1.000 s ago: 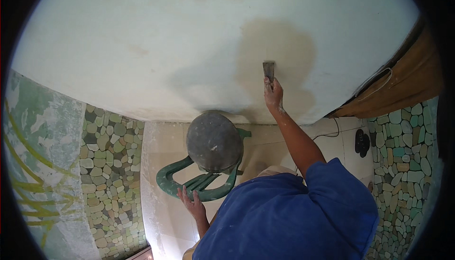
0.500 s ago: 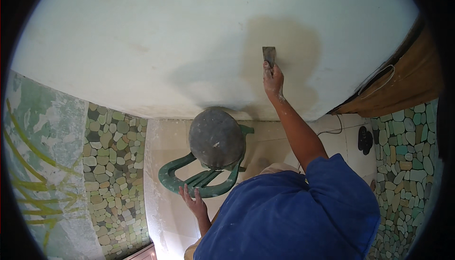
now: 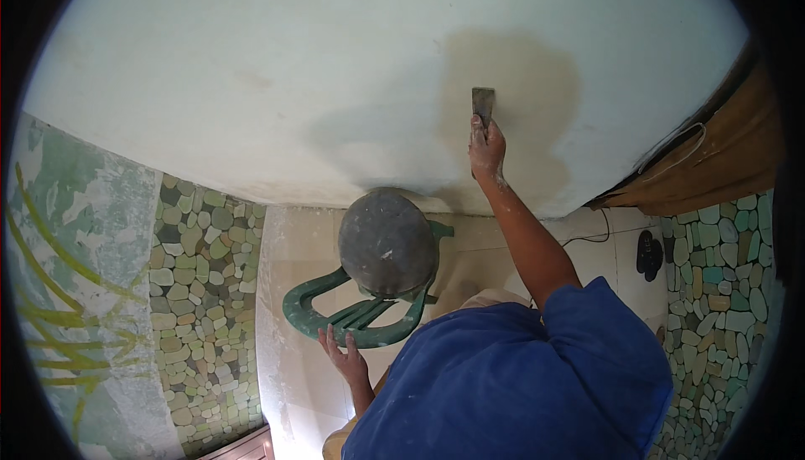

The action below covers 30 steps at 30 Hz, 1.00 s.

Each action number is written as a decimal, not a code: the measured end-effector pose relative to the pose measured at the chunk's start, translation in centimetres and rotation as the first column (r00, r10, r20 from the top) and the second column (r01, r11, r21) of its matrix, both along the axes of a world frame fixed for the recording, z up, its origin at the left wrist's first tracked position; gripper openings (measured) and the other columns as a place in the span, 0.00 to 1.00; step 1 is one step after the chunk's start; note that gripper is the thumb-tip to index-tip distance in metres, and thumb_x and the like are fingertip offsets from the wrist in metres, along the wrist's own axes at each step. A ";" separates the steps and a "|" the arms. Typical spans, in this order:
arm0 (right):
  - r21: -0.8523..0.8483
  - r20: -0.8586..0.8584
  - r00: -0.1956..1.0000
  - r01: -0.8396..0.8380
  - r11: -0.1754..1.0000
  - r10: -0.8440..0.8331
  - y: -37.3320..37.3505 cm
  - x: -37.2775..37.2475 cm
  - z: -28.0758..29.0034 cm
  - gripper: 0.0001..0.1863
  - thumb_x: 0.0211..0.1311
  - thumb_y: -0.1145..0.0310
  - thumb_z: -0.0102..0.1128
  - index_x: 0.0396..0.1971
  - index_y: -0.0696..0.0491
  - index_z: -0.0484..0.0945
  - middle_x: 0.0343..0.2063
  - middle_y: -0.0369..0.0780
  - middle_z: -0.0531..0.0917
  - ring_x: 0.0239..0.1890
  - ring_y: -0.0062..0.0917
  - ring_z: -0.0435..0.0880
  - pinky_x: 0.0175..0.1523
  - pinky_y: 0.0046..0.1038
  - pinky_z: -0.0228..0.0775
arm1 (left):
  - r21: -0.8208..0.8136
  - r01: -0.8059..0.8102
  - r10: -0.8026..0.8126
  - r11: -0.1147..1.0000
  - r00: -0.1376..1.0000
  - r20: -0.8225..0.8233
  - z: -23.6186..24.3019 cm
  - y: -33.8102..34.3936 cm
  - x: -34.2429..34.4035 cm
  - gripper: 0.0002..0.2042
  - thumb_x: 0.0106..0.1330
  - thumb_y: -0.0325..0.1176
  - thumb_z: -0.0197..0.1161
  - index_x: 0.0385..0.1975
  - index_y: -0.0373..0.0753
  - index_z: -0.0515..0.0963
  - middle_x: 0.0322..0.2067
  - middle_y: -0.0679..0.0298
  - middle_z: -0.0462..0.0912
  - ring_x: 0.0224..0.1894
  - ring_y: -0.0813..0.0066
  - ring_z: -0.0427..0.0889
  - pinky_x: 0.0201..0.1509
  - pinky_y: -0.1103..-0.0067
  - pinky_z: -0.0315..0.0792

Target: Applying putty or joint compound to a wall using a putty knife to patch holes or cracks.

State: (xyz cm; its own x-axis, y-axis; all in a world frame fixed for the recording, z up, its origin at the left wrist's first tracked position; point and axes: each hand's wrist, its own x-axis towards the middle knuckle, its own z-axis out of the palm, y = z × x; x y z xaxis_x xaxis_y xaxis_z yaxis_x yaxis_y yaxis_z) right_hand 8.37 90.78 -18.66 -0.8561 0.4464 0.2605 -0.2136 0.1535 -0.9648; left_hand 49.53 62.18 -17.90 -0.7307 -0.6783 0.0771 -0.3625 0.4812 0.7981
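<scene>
My right hand (image 3: 486, 148) is closed around a putty knife (image 3: 483, 101), its blade up against the pale wall (image 3: 251, 57). White dust or filler marks my wrist and fingers. Lower down, my left hand (image 3: 345, 359) has its fingers stretched out and touching the top rail of a green plastic chair (image 3: 303, 313). On the chair's seat stands a round, dark grey thing (image 3: 387, 240), perhaps an upturned bucket, with a small pale spot on top. My hand's shadow falls on the wall around the putty knife.
Pebble-pattern wall surfaces (image 3: 205, 292) flank both sides, the left one beside a green-and-white painted panel (image 3: 92, 208). A brown covering (image 3: 721, 158) with a white cord hangs at right. Dark slippers (image 3: 648, 254) and a thin black cable (image 3: 605, 223) lie on the tiled floor.
The view has shifted slightly. My right hand and the putty knife stay at almost the same spot on the wall, and my left hand remains at the chair's rail.
</scene>
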 end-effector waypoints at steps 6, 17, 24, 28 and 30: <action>0.020 -0.023 1.000 0.013 1.000 -0.012 0.4 -0.9 -0.5 0.18 0.68 0.56 0.54 0.22 0.52 0.67 0.11 0.28 0.64 0.12 0.12 0.63 0.18 0.21 0.56 | -0.066 0.005 -0.002 0.998 0.999 0.048 -0.1 -0.3 -0.2 0.23 0.65 0.32 0.58 0.60 0.40 0.67 0.68 0.48 0.53 0.72 0.50 0.46 0.71 0.60 0.47; -0.001 -0.016 1.000 0.024 1.000 -0.024 0.1 0.4 1.1 0.19 0.68 0.55 0.54 0.23 0.53 0.68 0.13 0.28 0.65 0.13 0.13 0.64 0.18 0.22 0.57 | -0.054 0.007 -0.004 0.999 0.998 0.055 -0.6 -0.5 -0.4 0.23 0.65 0.32 0.58 0.61 0.41 0.66 0.68 0.49 0.53 0.72 0.48 0.45 0.71 0.59 0.44; 0.027 0.000 1.000 -0.014 1.000 0.014 0.5 -0.3 4.3 0.20 0.67 0.55 0.54 0.25 0.57 0.71 0.14 0.35 0.68 0.17 0.21 0.66 0.25 0.29 0.61 | -0.057 0.020 -0.015 0.998 0.996 0.088 -0.6 -0.5 -0.7 0.24 0.65 0.32 0.59 0.61 0.40 0.66 0.68 0.49 0.53 0.72 0.47 0.44 0.71 0.59 0.44; 0.043 0.023 1.000 0.003 0.999 -0.004 0.2 1.2 2.1 0.21 0.68 0.54 0.53 0.22 0.55 0.69 0.12 0.30 0.65 0.14 0.16 0.66 0.21 0.26 0.60 | -0.062 0.021 -0.016 0.998 0.996 0.084 -0.5 -0.7 -0.4 0.24 0.65 0.32 0.58 0.61 0.39 0.66 0.68 0.49 0.53 0.72 0.48 0.44 0.71 0.59 0.44; 0.082 0.016 1.000 0.020 0.996 -0.021 0.8 1.1 2.7 0.20 0.68 0.54 0.53 0.22 0.55 0.69 0.12 0.30 0.66 0.14 0.16 0.66 0.21 0.25 0.60 | -0.068 0.028 -0.022 0.997 0.996 0.087 -0.3 -0.6 -0.6 0.24 0.65 0.32 0.58 0.61 0.39 0.66 0.68 0.49 0.53 0.72 0.48 0.44 0.71 0.59 0.44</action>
State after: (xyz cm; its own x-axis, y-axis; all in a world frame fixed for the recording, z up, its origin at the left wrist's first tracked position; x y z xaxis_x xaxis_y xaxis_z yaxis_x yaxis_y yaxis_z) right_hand 9.43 91.54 -15.94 -0.8514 0.4417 0.2829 -0.1939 0.2362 -0.9522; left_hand 48.95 61.54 -18.23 -0.7534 -0.6548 0.0592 -0.4154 0.5438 0.7292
